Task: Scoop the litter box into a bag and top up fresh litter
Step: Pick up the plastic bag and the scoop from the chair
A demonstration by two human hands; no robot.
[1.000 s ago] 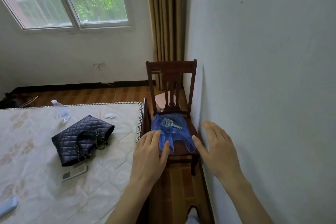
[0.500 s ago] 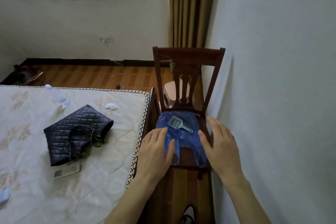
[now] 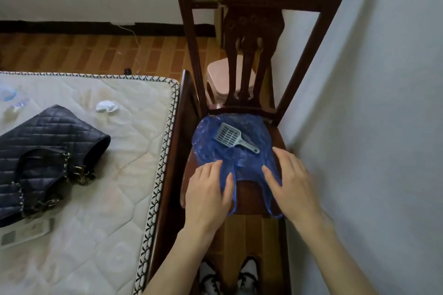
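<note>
**Two bare hands over a blue bag on a wooden chair**

A thin blue plastic bag (image 3: 236, 158) lies spread flat on the seat of a dark carved wooden chair (image 3: 260, 7) at the centre of the frame, wedged between a bed and a pale wall. A small grey slotted plastic litter scoop (image 3: 231, 137) rests on top of the bag, handle pointing lower right. The left hand (image 3: 207, 195) lies palm down over the bag's left handle loop, fingers spread and holding nothing; the right hand (image 3: 291, 184) lies likewise over the right loop, its grip loose and wide. Whether either hand presses the plastic cannot be told. At the left, a quilted dark handbag with chain straps (image 3: 45, 153) sits on a cream patterned mattress (image 3: 115, 199). A pale pink plastic stool (image 3: 221, 79) shows behind the chair back. No litter box is in view.
</note>
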